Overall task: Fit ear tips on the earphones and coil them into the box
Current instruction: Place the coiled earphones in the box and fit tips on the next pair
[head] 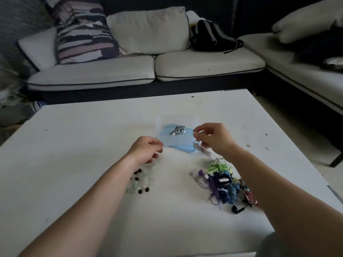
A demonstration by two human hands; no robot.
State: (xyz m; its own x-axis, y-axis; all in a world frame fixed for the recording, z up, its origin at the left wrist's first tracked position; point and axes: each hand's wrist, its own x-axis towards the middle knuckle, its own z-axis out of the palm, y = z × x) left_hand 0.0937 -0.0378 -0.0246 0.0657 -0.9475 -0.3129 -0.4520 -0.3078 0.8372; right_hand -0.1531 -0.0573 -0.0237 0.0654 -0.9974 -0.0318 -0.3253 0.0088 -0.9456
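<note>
Pinching a small ear tip and white earphone, the right hand hovers beside the clear box, which holds one coiled pair. Left hand curls over loose tips; whether it grips anything is unclear. A tangled pile lies on the tabletop.

Your single head cam looks forward and down from close above the surface, wide-angle, both forearms in near frame, sofa behind.
</note>
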